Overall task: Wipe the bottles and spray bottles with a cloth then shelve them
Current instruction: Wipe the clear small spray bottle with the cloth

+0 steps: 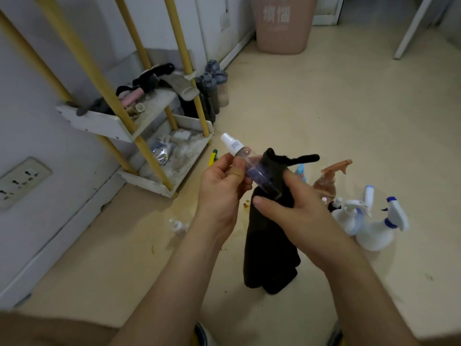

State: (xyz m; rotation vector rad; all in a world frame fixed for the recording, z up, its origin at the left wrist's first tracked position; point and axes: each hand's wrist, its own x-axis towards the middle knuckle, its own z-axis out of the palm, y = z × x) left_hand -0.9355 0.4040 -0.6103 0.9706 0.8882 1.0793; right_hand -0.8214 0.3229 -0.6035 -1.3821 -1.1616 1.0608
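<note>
A small clear spray bottle (243,158) is pinched near its neck by the left grip (222,193), near the shelf rack (159,182). Its lower half is wrapped in a black cloth (272,245), clasped by the right grip (291,208).

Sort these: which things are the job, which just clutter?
Job: small clear spray bottle in left hand, black cloth in right hand, white trigger sprayers, yellow-poled white shelf rack.
Lying about: pink plastic bin, wall socket, silver foil packet.
</note>
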